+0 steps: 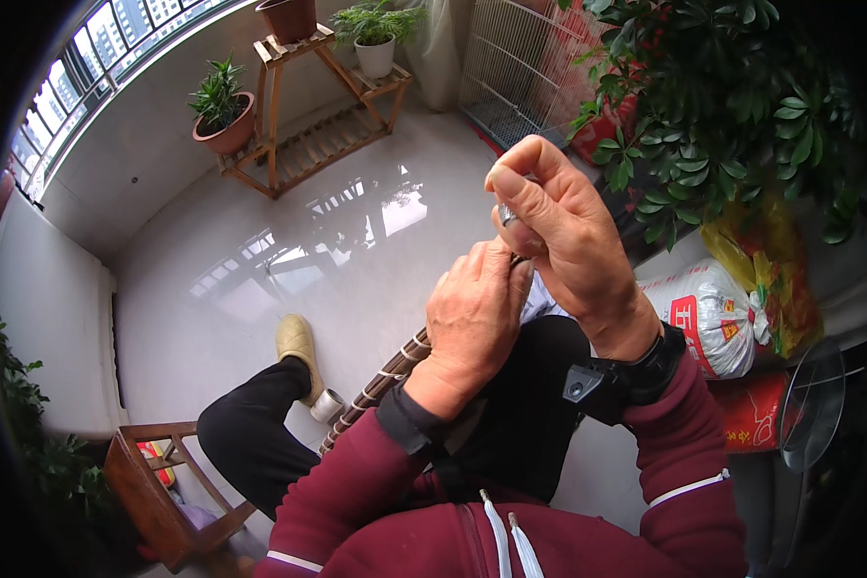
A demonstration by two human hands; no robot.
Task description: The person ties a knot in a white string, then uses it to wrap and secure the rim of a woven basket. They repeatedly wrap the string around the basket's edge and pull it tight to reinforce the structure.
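A long brown rod [392, 372], banded at intervals with thin white ties, slants up from beside my thigh. My left hand [474, 306] is closed around its upper end, knuckles up. Just above and to the right, my right hand [570, 223] is raised with thumb and forefinger pinched together. Whatever lies in that pinch is too small or hidden to make out. A silver band [507, 215] shows at a finger of the right hand. The rod's top end is mostly covered by my hands. A pale metal cylinder [327, 406] appears next to the rod's lower part.
Potted plants stand on a wooden stand [328, 144] at the far side. A wire cage [512, 77] and a leafy plant [742, 125] are at the upper right. A white sack [708, 313] lies right of my arm. A wooden stool [154, 501] stands at lower left.
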